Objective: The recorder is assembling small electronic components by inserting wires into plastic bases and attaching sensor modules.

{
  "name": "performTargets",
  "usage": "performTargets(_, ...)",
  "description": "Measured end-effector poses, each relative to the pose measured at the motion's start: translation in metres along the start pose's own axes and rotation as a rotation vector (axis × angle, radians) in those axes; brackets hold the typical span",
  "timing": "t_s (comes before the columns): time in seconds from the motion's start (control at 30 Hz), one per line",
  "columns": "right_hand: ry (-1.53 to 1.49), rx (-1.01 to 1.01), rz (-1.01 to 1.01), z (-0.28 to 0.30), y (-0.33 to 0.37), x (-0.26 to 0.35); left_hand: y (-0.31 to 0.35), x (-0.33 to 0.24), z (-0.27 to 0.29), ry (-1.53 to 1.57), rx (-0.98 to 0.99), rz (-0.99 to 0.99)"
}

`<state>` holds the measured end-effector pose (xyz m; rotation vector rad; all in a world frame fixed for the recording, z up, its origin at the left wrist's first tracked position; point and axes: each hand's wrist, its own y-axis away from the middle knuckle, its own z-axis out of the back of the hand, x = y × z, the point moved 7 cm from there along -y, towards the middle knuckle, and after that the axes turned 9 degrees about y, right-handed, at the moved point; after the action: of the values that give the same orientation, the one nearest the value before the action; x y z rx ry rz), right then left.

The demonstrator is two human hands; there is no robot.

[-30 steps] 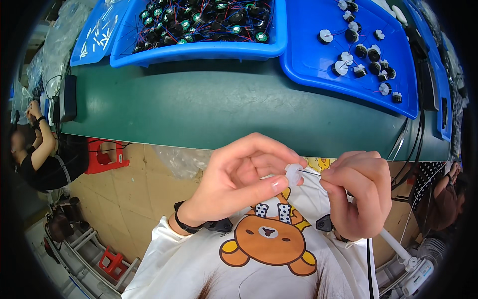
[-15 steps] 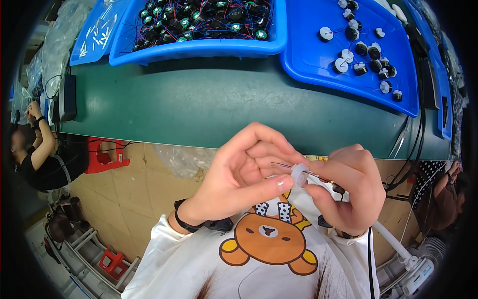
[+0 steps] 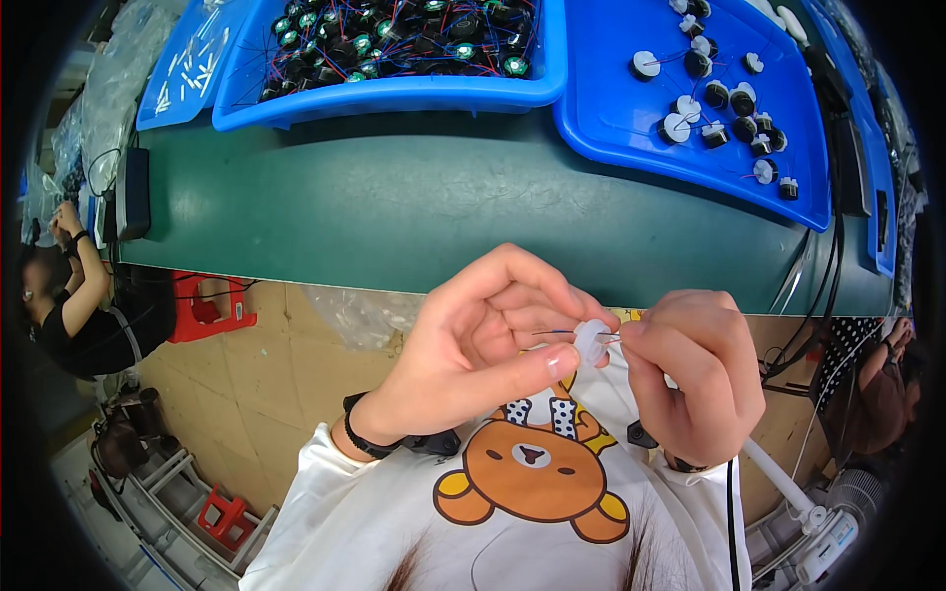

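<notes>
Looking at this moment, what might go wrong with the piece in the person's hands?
The white cap sits at the left hand's fingertips, short of the table's edge; if it slipped, it might miss the table.

The thin wires show on both sides of the cap, with the right hand pinching close by; a hard tug could strain them.

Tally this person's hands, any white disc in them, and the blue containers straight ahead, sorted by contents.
Hands (left hand, right hand): 2
White disc: 1
Small tray with white sticks: 1
Deep bin with black parts: 1
Wide tray with white-capped parts: 1
Total: 6
</notes>
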<state>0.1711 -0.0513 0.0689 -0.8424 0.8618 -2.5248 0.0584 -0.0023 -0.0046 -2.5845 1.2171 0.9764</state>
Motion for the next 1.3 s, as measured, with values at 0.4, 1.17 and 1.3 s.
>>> performTargets(0.4,0.063,0.007,0.021,-0.005,0.004,0.0,-0.003,-0.002,-0.001,-0.024,0.015,-0.031)
performTargets(1.17,-0.284,0.245,-0.283,-0.008,-0.002,-0.008,0.0,-0.005,0.003,-0.012,-0.042,-0.047)
performTargets(1.3,-0.341,0.277,-0.299,-0.004,-0.002,-0.011,0.001,-0.007,0.002,-0.031,-0.022,-0.068)
